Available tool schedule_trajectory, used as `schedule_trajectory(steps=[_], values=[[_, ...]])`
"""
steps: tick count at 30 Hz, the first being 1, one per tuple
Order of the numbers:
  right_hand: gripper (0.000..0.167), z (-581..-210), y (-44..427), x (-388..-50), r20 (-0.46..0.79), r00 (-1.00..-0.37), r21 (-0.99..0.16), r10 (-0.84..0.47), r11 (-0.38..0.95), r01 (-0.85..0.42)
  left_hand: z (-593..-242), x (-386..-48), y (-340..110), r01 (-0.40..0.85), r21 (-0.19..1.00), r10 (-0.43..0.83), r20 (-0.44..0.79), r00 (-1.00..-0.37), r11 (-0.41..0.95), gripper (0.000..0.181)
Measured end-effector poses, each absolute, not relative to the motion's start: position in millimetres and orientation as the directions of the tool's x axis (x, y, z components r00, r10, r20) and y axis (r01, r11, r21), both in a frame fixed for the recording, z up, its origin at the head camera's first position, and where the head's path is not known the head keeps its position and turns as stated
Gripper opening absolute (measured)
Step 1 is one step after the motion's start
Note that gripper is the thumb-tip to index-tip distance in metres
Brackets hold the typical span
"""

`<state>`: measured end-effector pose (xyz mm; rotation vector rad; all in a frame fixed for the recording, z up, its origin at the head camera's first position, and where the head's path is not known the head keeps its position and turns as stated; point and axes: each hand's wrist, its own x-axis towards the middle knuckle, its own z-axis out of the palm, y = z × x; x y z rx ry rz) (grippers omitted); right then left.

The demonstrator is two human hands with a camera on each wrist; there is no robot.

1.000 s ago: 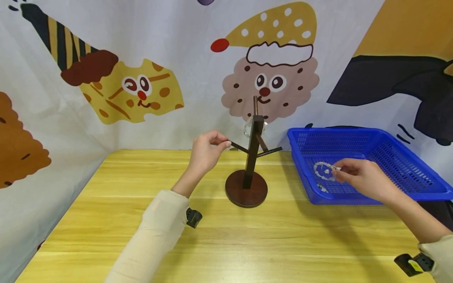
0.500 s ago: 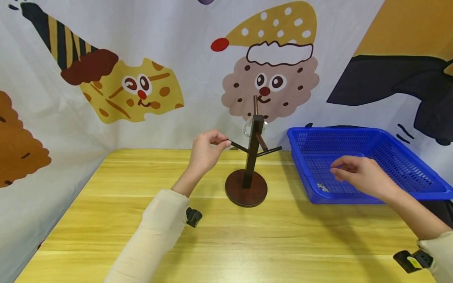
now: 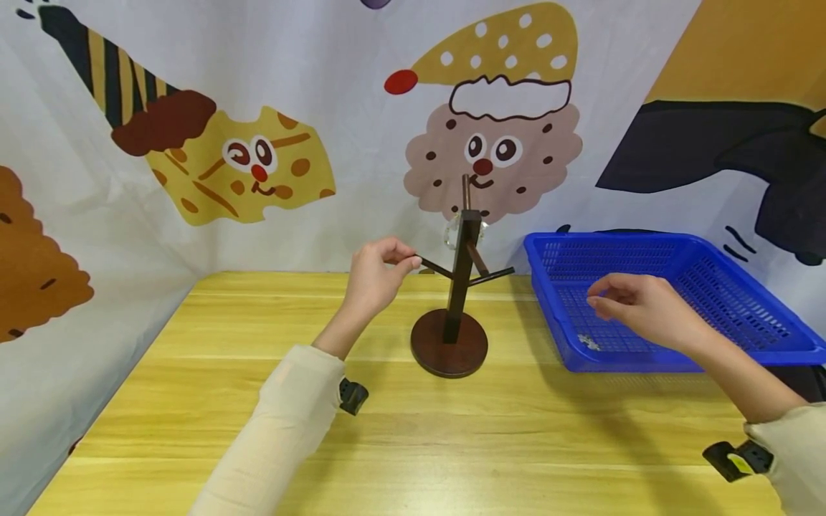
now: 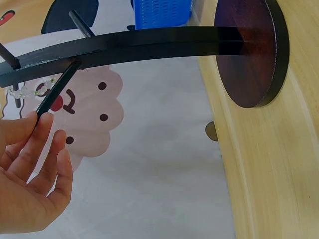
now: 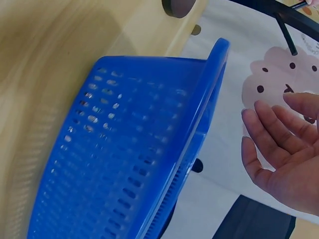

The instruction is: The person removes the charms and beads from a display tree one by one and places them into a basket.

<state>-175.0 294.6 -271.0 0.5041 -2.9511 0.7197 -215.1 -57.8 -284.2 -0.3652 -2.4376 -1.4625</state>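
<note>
My left hand (image 3: 381, 276) pinches the tip of a side peg (image 4: 60, 87) on a dark wooden peg stand (image 3: 457, 287) with a round base. A clear beaded bracelet (image 3: 449, 233) hangs behind the top of the upright, partly hidden by it. Above the blue plastic basket (image 3: 548, 315) is my right hand (image 3: 645, 304), fingers loosely bent and apart from the thumb, holding nothing that shows in the right wrist view. Inside the basket, near its front left corner, lies a small clear, shiny piece of beadwork (image 3: 588, 342).
The stand and basket are on a wood-grain table (image 3: 413, 444). Behind them hangs a white cloth (image 3: 361, 107) printed with cartoon food. Other bare pegs (image 3: 492, 276) stick out of the upright toward the basket.
One second ago my right hand pinched a clear beaded bracelet over the basket; it has let go and the bracelet is out of sight. That hand has shifted slightly up and left. The left stays.
</note>
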Motion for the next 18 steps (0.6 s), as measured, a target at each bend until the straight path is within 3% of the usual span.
schedule_trajectory(steps=[18], values=[[0.015, -263.6, 258.4, -186.0, 0.155, -0.909, -0.470, -0.387, 0.780, -0.412, -284.5, -214.6, -57.6, 0.337, 0.823, 0.067, 0.346, -0.936, 0.458, 0.009]])
